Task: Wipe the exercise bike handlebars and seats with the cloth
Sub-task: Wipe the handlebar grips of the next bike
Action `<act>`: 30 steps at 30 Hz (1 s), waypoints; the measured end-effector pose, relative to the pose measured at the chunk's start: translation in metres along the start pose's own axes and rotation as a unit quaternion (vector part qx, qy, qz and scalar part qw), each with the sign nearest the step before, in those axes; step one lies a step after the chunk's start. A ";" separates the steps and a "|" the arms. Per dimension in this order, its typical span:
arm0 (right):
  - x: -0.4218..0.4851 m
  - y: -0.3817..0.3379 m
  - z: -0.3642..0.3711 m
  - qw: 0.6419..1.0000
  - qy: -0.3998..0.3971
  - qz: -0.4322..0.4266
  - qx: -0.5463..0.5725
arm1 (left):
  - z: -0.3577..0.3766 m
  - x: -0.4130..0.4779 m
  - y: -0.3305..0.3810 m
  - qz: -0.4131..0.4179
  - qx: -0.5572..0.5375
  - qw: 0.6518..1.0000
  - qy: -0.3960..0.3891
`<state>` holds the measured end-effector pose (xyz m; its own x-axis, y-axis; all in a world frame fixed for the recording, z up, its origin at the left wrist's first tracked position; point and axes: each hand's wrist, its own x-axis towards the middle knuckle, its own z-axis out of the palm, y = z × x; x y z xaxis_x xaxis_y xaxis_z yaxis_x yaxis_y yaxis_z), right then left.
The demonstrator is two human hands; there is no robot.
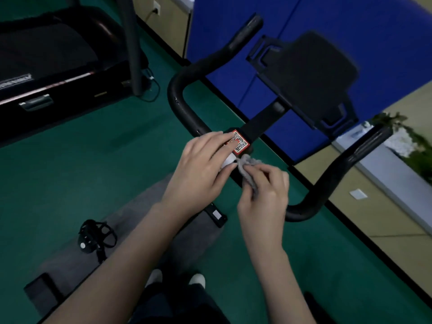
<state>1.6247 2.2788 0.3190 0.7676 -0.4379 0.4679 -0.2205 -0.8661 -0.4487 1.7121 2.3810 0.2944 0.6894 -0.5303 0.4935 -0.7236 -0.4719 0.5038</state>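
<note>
Head view, cloth: the grey cloth (248,163) is bunched small at the middle of the handlebars (178,99), just beside the QR sticker (240,141).
Head view, right hand: the right hand (264,197) pinches the cloth, with its fingers (268,174) curled round the wad.
Head view, left hand: the left hand (201,169) lies flat on the centre bar with its fingers (218,141) straight. The fingers hold nothing, and their tips partly cover the sticker.
Risk, coverage: the patch under the left hand probably gets skipped unless that hand moves. A wad this tight touches little of the bar at a time.
Risk, sticker: rubbing across its edge could lift a corner (it looks like paper, though I cannot be sure).
Risk, drop: a light pinch may let the cloth slip down to the green floor (98,164).
Risk, tablet holder: a wide stroke could knock the tablet holder (311,76) that sits above the bar.
Left to do: both curved ends look unwiped, and the seat is out of view.
</note>
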 end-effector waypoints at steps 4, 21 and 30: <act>-0.012 0.011 -0.007 0.999 0.035 0.011 -0.021 | 0.009 0.001 -0.004 -0.002 -0.036 0.999 0.011; -0.017 0.012 0.007 0.993 0.017 -0.120 -0.014 | 0.005 0.003 -0.020 0.014 -0.120 0.993 0.009; 0.052 0.008 -0.001 0.982 -0.140 0.120 0.041 | 0.012 -0.003 -0.016 0.020 -0.076 0.996 0.032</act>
<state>1.6623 2.2490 0.3404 0.8376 -0.5332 0.1188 -0.3749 -0.7193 -0.5848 1.7218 2.3815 0.2762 0.6638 -0.4984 0.5577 -0.7409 -0.3362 0.5814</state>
